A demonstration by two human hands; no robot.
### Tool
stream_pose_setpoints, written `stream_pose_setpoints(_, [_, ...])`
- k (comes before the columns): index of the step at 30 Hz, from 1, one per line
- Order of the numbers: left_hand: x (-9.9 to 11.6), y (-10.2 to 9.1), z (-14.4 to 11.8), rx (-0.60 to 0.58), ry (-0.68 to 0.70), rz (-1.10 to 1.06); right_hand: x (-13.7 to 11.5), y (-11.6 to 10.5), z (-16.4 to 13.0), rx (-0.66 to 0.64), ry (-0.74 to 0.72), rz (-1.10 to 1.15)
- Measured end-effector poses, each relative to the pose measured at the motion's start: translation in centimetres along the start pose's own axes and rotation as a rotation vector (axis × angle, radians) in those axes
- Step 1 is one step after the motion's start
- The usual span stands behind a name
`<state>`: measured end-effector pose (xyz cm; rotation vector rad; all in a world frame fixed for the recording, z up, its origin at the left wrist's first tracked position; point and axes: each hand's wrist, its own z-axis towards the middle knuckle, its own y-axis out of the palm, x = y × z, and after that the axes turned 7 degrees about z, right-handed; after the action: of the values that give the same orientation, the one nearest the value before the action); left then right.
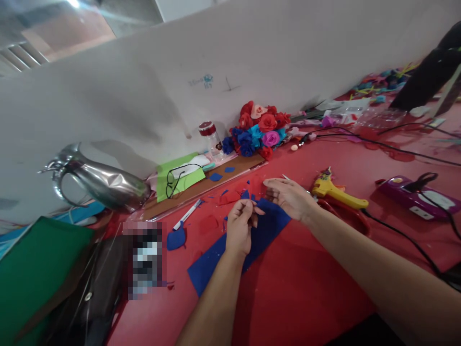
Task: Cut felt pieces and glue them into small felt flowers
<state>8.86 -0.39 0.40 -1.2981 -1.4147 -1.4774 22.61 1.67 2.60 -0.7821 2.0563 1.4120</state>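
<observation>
Left hand curled over the blue sheet, right hand loosely bent by its far edge; can't tell if the fingers grip anything!

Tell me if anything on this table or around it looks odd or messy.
Blue handwriting marks the pale wall, which looks out of place. Red and blue scraps lie strewn near the blue sheet, rather untidily. The metal jug shows a patch that may be a dent or just reflection.

Blue rectangular sheet, flat, slanted across red tabletop, partly hidden by left hand
</observation>
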Motion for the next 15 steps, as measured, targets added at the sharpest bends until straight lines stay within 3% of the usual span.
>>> stream_pose_setpoints(6, [-0.14, 0.13, -0.02, -0.033, -0.019, -0.031, 0.29, 0.13, -0.27, -0.014, 0.007, 0.004])
stream_pose_setpoints(15, [-0.22, -0.09, 0.30, 0.067, 0.061, 0.043, 0.13, 0.10, -0.15, -0.013, 0.018, 0.002])
